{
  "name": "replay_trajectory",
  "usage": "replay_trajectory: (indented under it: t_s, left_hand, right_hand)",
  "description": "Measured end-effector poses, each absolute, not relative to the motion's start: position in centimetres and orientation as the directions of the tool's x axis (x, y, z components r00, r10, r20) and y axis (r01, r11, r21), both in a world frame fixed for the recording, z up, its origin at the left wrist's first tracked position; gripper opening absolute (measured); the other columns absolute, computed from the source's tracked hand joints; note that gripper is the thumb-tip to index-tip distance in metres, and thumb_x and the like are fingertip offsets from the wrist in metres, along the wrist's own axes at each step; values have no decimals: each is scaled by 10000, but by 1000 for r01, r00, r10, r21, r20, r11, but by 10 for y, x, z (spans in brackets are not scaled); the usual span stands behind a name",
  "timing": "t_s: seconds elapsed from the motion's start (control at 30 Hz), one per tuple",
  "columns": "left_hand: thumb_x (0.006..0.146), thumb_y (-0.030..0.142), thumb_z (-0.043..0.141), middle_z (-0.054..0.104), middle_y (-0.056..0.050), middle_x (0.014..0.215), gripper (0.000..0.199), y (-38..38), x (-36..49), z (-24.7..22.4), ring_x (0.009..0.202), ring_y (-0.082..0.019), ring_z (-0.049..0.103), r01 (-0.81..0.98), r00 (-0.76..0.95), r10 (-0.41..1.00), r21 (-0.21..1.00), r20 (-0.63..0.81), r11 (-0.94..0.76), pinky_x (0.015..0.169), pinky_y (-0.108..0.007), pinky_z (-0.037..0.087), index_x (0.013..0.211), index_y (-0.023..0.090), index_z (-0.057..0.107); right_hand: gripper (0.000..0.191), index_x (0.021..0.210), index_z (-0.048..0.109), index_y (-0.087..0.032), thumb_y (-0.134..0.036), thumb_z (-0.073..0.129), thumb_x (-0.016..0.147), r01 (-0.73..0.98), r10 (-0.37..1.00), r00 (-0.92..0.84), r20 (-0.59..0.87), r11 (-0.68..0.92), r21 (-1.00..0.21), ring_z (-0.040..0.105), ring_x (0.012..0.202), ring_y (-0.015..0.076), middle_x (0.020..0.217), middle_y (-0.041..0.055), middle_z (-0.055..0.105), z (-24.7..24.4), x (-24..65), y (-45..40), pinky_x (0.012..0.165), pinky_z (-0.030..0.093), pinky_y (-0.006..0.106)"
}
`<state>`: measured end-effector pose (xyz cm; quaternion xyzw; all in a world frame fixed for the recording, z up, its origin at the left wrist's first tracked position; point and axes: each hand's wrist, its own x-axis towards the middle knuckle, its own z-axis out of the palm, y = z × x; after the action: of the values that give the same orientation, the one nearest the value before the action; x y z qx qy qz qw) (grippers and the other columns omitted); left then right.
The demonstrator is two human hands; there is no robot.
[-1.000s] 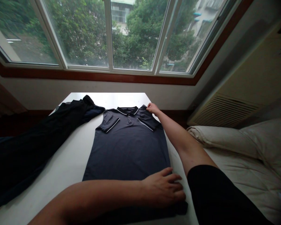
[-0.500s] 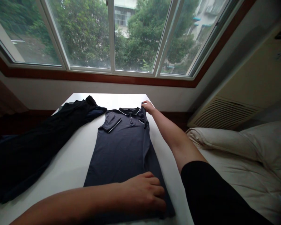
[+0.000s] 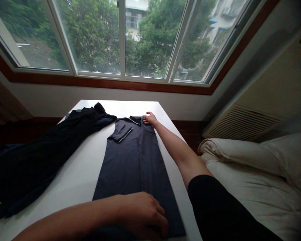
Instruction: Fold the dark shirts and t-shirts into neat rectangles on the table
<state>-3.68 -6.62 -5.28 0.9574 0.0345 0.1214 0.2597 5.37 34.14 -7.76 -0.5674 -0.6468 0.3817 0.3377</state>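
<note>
A dark grey polo shirt with a black, white-edged collar lies on the white table. Its right side is folded inward lengthwise, covering part of the collar and the button placket; the left short sleeve lies spread out. At the collar end, my right hand rests on the folded shoulder with its fingers apart. Close to me, my left hand is closed over the lower part of the shirt near the hem, knuckles up. Its fingertips are hidden, and the forearm covers some of the cloth.
A heap of black and dark blue clothes runs along the table's left side. To the right is a bed with cream bedding. Behind the table are a wall and a wide window; a vented cream unit stands at the right.
My right hand has brought the shirt's right shoulder inward over the collar and loosened its pinch. My left hand has shifted slightly left and toward me with the folded side.
</note>
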Motion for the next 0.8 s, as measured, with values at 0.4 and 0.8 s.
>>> replay_trajectory:
  t_s: [0.4,0.8]
  left_hand:
    - [1017,505,502,362,-153,1660,631,-65,-39,-69,1533,-352,323,300,925,353,303,138,-905,1215,-598,305,1569,208,431]
    - [1055,510,377,317,-126,1688,624,-68,-13,-83,1576,-317,247,324,913,377,287,154,-902,1246,-588,266,1606,218,387]
  right_hand:
    - [578,1578,433,-183,-452,429,1067,842,865,-482,142,502,-197,309,1524,276,1656,153,351,-123,54,309,1235,245,399]
    - [750,1678,182,-174,-580,340,1068,843,863,-482,152,504,-189,226,1572,262,1695,146,276,-122,62,311,1263,155,426]
